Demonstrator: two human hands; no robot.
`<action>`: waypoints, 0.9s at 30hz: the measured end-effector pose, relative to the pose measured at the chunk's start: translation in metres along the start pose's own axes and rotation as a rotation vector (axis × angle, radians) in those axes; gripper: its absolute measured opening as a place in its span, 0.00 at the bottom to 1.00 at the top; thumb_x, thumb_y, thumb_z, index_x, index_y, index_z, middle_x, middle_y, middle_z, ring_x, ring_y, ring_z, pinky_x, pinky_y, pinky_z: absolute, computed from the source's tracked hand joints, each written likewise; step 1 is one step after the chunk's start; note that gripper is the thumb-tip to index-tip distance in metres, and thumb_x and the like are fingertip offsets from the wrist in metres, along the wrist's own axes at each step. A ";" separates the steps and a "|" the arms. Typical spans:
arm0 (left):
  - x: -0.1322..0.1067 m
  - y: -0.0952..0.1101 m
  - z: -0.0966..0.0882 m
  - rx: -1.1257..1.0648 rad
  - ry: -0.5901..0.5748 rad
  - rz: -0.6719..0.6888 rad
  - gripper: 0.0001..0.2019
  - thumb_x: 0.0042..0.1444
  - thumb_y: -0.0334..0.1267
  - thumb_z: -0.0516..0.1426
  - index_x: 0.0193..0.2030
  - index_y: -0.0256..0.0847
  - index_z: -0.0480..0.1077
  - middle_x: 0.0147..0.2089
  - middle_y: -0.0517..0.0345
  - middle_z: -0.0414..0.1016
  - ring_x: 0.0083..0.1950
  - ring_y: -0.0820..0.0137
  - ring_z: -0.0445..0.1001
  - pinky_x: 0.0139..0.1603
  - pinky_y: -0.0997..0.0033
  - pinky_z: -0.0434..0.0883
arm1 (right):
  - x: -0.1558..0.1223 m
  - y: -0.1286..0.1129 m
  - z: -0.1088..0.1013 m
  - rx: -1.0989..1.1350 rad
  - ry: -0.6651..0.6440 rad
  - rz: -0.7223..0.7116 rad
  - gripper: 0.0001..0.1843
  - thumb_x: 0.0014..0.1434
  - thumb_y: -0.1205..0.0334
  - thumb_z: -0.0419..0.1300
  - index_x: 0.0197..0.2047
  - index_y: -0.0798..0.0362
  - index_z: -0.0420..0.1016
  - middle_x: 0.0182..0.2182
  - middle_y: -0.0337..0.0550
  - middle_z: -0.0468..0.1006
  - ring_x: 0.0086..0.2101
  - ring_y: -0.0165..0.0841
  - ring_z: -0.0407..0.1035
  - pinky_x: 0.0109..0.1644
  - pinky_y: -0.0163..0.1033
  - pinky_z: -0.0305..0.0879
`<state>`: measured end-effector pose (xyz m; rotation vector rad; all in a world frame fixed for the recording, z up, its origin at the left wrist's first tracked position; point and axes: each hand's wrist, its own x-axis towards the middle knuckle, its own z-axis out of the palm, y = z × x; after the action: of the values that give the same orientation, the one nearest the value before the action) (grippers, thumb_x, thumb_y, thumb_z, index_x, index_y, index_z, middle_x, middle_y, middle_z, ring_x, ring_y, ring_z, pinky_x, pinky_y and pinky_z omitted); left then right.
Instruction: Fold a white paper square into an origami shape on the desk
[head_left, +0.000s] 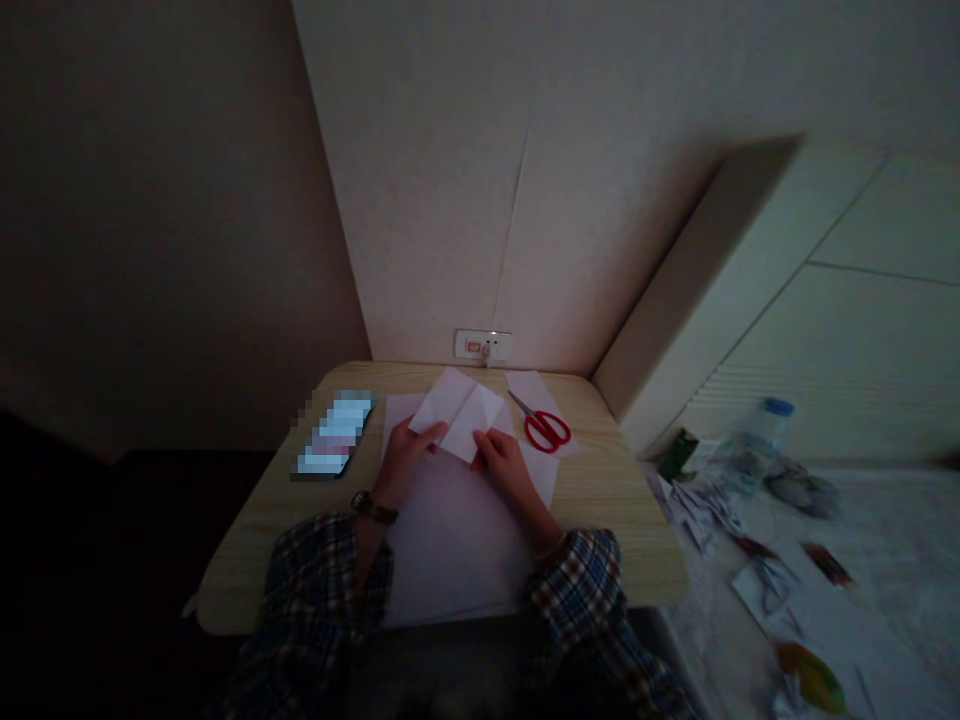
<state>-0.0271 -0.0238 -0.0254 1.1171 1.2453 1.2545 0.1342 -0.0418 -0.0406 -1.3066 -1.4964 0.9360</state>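
Head view: folded paper (463, 408) gripped over the middle of the table (611, 505).
Pinched by left hand (403, 452) and right hand (507, 466), fingers closed on its near edge; above white sheets (450, 540); red scissors (545, 428) just right, phone (335, 433) left.

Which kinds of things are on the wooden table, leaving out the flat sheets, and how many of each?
phone: 1
red scissors: 1
folded paper, held by left hand and right hand: 1
Total: 3
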 end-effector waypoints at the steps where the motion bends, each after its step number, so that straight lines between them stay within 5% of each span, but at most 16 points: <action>1: 0.000 0.000 -0.001 -0.020 0.004 -0.002 0.19 0.36 0.47 0.64 0.32 0.34 0.72 0.22 0.61 0.71 0.22 0.74 0.66 0.24 0.75 0.61 | 0.000 0.000 0.000 -0.013 -0.004 -0.004 0.25 0.58 0.47 0.50 0.16 0.53 0.64 0.13 0.36 0.67 0.19 0.28 0.60 0.28 0.34 0.57; 4: 0.001 0.001 -0.001 -0.077 -0.027 0.001 0.25 0.37 0.49 0.63 0.40 0.34 0.72 0.27 0.58 0.74 0.25 0.72 0.69 0.26 0.75 0.63 | 0.000 -0.001 0.000 -0.002 0.002 -0.008 0.24 0.58 0.48 0.49 0.17 0.53 0.63 0.14 0.36 0.66 0.20 0.28 0.60 0.27 0.33 0.55; 9: -0.002 0.005 0.001 -0.075 -0.129 0.011 0.22 0.39 0.47 0.63 0.40 0.35 0.72 0.34 0.55 0.76 0.30 0.70 0.72 0.26 0.76 0.65 | 0.001 0.000 -0.004 0.050 0.124 -0.059 0.19 0.58 0.50 0.49 0.21 0.51 0.59 0.18 0.34 0.60 0.22 0.29 0.56 0.25 0.33 0.51; 14: -0.006 0.007 0.005 -0.139 -0.237 -0.051 0.26 0.37 0.44 0.65 0.44 0.34 0.71 0.39 0.51 0.78 0.39 0.63 0.75 0.38 0.67 0.71 | 0.002 0.002 -0.006 0.112 0.164 -0.064 0.16 0.57 0.52 0.51 0.23 0.51 0.57 0.20 0.34 0.57 0.23 0.28 0.54 0.24 0.33 0.51; 27: -0.014 0.018 0.007 -0.189 -0.036 -0.049 0.21 0.36 0.38 0.66 0.40 0.35 0.73 0.38 0.52 0.79 0.41 0.60 0.76 0.44 0.59 0.72 | -0.001 -0.003 0.000 0.168 -0.025 0.022 0.14 0.54 0.50 0.52 0.27 0.52 0.64 0.22 0.35 0.63 0.23 0.28 0.59 0.23 0.32 0.58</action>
<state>-0.0202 -0.0371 -0.0066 0.9637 1.0963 1.2810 0.1333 -0.0432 -0.0374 -1.1952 -1.3930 1.0719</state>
